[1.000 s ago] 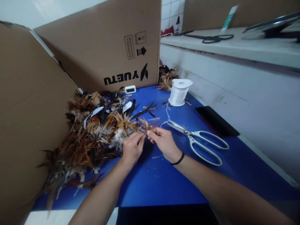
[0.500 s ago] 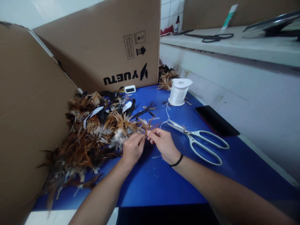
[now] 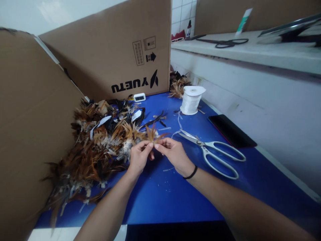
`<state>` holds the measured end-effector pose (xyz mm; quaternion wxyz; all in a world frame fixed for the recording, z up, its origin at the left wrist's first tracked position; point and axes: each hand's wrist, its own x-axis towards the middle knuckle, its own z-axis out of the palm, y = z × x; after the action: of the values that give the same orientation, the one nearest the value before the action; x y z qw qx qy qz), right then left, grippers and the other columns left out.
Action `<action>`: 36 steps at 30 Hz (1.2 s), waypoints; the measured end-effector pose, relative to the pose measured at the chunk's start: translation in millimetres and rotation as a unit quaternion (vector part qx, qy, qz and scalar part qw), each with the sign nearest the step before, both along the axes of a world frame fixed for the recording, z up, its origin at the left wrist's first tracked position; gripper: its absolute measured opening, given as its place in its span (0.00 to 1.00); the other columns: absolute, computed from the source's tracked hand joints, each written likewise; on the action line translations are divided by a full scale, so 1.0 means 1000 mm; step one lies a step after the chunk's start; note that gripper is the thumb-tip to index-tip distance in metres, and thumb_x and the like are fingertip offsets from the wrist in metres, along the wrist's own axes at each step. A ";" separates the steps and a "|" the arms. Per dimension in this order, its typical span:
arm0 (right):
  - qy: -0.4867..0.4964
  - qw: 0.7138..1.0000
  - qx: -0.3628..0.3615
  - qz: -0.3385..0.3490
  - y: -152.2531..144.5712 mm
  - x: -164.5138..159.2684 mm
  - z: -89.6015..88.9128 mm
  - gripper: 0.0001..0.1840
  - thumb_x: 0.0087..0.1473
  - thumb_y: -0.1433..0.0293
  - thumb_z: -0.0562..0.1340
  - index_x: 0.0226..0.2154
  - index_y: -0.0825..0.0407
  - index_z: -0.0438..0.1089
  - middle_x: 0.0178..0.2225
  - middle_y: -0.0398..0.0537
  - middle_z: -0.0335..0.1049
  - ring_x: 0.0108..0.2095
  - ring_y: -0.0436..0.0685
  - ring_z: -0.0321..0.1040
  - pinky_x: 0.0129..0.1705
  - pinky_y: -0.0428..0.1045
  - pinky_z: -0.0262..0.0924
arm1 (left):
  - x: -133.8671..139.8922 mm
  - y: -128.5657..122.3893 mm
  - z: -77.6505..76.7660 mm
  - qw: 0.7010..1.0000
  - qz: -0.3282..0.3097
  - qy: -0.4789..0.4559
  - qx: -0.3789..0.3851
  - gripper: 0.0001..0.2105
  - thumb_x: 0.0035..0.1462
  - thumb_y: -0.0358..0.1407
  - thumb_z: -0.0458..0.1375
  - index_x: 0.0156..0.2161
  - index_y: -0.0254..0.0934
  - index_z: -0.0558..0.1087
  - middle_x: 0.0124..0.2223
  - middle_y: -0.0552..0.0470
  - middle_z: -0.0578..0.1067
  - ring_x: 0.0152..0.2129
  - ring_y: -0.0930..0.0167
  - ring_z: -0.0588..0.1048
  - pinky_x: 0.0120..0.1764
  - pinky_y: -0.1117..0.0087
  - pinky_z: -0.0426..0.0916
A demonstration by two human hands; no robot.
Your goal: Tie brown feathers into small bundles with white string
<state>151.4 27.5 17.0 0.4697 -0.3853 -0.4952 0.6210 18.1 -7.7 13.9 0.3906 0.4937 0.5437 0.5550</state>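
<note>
Between my two hands is a small bunch of brown feathers [image 3: 151,134], its tips fanned upward. My left hand [image 3: 139,156] pinches the base of the bunch between thumb and fingers. Close beside it, my right hand [image 3: 173,153] pinches the same bunch from the right, with a black band on that wrist. Left of my hands lies a large heap of brown, black and grey feathers [image 3: 92,160]. To the right rest large scissors [image 3: 210,147] with pale handles. A spool of white ribbon [image 3: 191,100] stands behind them, its loose end trailing toward the blades.
Cardboard boxes [image 3: 112,47] wall off the left and back of the blue table [image 3: 175,201]. A black phone [image 3: 232,130] lies at the right edge. A small white digital device [image 3: 139,97] sits by the box. On the shelf are dark scissors [image 3: 232,43] and a white-green tube [image 3: 243,21].
My left hand has turned, its thumb now up against the feathers beside the right thumb. The feather bunch has shifted slightly left and stands more upright.
</note>
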 end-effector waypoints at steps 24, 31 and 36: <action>-0.020 0.994 0.083 0.072 0.006 0.010 0.004 0.09 0.45 0.64 0.65 0.26 0.53 0.71 0.25 0.44 0.71 0.28 0.51 0.66 0.35 0.49 0.62 | -0.006 0.000 0.003 0.994 -0.105 -0.021 -0.011 0.12 0.54 0.40 0.58 0.28 0.32 0.72 0.16 0.56 0.69 0.13 0.79 0.65 0.22 0.76 0.60; 0.017 0.983 0.074 0.169 0.008 0.015 0.008 0.11 0.45 0.63 0.66 0.30 0.53 0.70 0.26 0.42 0.68 0.28 0.50 0.66 0.35 0.49 0.62 | -0.010 -0.001 0.005 0.986 -0.160 -0.040 -0.015 0.12 0.53 0.40 0.59 0.26 0.31 0.72 0.16 0.56 0.68 0.13 0.78 0.66 0.24 0.75 0.61; 0.024 0.980 0.082 0.177 0.008 0.016 0.011 0.11 0.44 0.63 0.66 0.26 0.53 0.70 0.25 0.41 0.67 0.27 0.50 0.65 0.34 0.49 0.61 | -0.010 -0.002 0.006 0.982 -0.178 -0.051 -0.033 0.14 0.53 0.42 0.59 0.25 0.31 0.71 0.18 0.55 0.69 0.14 0.78 0.66 0.25 0.74 0.62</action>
<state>167.3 35.3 28.3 0.3943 -0.2363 -0.5935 0.6607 8.2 -9.3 20.4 0.5266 0.5406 0.4442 0.4828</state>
